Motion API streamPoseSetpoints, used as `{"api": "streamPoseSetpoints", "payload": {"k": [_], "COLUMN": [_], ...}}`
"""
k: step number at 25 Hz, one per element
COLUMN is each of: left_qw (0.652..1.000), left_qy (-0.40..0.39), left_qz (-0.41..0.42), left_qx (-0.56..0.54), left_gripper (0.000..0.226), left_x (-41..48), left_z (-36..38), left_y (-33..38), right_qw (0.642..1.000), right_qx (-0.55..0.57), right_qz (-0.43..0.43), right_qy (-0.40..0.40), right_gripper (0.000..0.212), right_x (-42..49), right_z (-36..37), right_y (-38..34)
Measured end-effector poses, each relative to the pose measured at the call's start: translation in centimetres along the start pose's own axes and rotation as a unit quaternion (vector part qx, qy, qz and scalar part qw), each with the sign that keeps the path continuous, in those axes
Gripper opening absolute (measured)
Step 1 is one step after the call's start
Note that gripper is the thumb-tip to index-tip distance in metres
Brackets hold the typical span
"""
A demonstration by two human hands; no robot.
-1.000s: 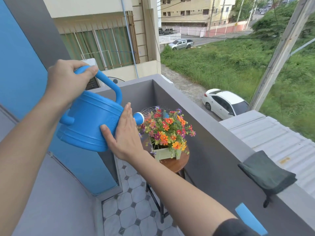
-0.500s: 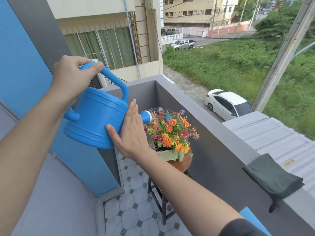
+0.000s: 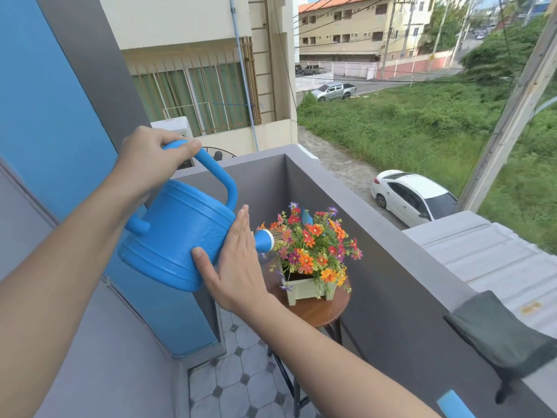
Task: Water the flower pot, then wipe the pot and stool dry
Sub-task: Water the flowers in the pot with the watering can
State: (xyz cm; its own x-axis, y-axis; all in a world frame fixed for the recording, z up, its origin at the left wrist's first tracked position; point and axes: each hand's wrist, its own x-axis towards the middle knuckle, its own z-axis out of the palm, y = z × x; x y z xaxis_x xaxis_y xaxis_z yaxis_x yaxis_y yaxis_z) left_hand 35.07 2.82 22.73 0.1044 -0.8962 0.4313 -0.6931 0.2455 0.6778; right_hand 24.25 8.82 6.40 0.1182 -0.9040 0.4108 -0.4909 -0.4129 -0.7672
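Flower pot (image 3: pixel 304 292) on stool (image 3: pixel 316 313) mid-frame; left hand (image 3: pixel 147 159) grips tilted watering can (image 3: pixel 174 236) by handle, right hand (image 3: pixel 235 267) flat against can

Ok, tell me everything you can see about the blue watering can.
The blue watering can looks like moulded plastic: ribbed round body, looped top handle, short spout ending in a white-rimmed rose. It is in the air, tipped spout-down toward the flowers. The left hand grips the handle; the right hand presses flat against its side.
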Motion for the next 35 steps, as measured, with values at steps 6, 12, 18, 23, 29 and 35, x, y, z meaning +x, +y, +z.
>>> {"api": "streamPoseSetpoints", "payload": {"k": [6, 12, 18, 23, 29, 35], "left_qw": [0.999, 0.997, 0.998, 0.999, 0.998, 0.996], "left_qy": [0.043, 0.077, 0.040, -0.005, -0.042, 0.024], "left_qz": [0.001, -0.014, -0.028, -0.019, 0.000, 0.006], "left_qx": [-0.032, 0.006, 0.032, 0.039, -0.050, -0.087], "left_gripper": [0.021, 0.021, 0.023, 0.021, 0.019, 0.019], "left_x": [0.1, 0.5, -0.1, -0.7, -0.6, -0.3], "left_z": [0.9, 1.1, 0.6, 0.7, 1.4, 1.7], "left_y": [0.6, 0.5, -0.3, 0.2, 2.5, 4.1], "right_qw": [0.999, 0.996, 0.995, 0.998, 0.998, 0.997], "right_qx": [-0.038, -0.076, -0.066, -0.040, 0.003, -0.042], "right_qz": [-0.017, -0.019, -0.008, 0.016, 0.008, -0.019], "right_qy": [0.012, -0.035, -0.072, -0.036, 0.058, 0.067], "right_gripper": [0.100, 0.100, 0.105, 0.106, 0.100, 0.097], "right_x": [1.8, 3.5, 1.8, -0.7, -1.1, 1.8], "right_z": [-1.7, -2.7, -1.7, -1.3, -2.6, -4.8], "right_y": [1.2, 1.9, 1.4, 0.0, -0.2, 0.8]}}
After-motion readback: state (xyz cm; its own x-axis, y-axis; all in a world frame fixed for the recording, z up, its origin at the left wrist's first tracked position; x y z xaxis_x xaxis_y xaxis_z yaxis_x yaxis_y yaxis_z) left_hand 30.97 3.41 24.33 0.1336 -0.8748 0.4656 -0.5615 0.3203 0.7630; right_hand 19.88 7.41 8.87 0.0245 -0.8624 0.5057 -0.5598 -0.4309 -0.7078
